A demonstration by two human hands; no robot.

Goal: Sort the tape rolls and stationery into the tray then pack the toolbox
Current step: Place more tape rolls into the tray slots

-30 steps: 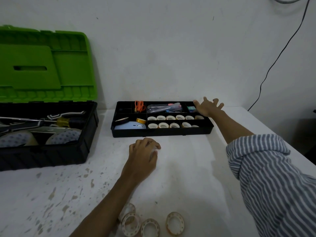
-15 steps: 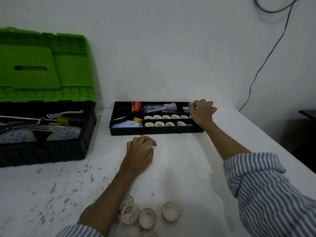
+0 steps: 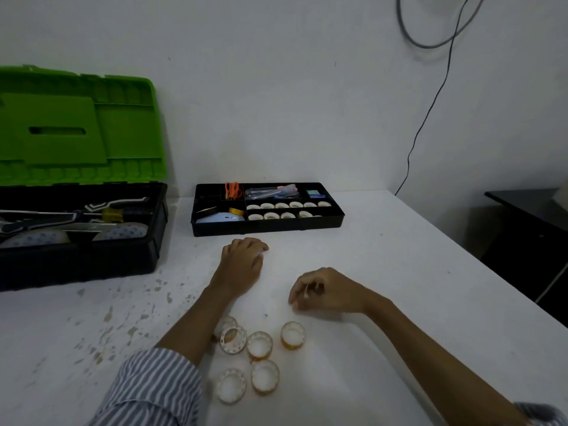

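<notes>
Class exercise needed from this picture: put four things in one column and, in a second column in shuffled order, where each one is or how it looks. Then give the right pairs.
Column A
1. toolbox lid
2. scissors
3. loose tape rolls
4. black cable

Column B
a. runs down the wall
b. on the table, nearest the person
c. green, standing open
d. orange handles, in the back row of the tray

Pairs: 1-c, 2-d, 3-b, 4-a
</notes>
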